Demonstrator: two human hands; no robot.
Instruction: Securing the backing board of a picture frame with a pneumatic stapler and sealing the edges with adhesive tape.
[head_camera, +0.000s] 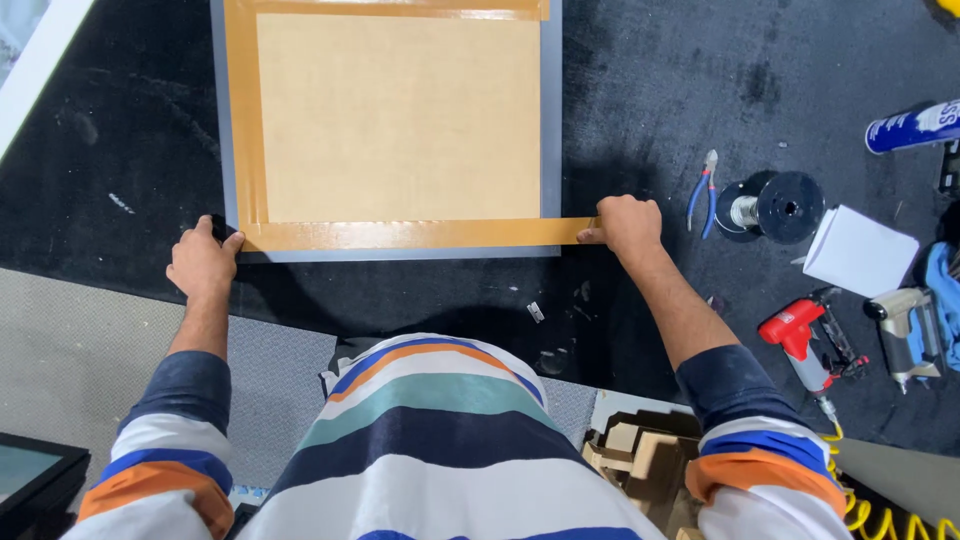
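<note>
A grey picture frame lies face down (551, 120) on a black mat, its back covered by a tan board (398, 118). Brown paper tape (415, 234) runs along its near edge, with more tape on the left and top edges. My left hand (203, 264) presses the tape's left end at the frame's near-left corner, fingers curled over a small dark object that I cannot identify. My right hand (626, 224) pinches the tape's right end just past the near-right corner, holding the strip taut.
To the right lie blue-handled pliers (704, 190), a black wire spool (772, 207), a white pad (858, 250), a red stapler tool (808, 337), a grey nail gun (905, 330) and a spray can (912, 126). Wooden blocks (640, 455) sit near my right elbow.
</note>
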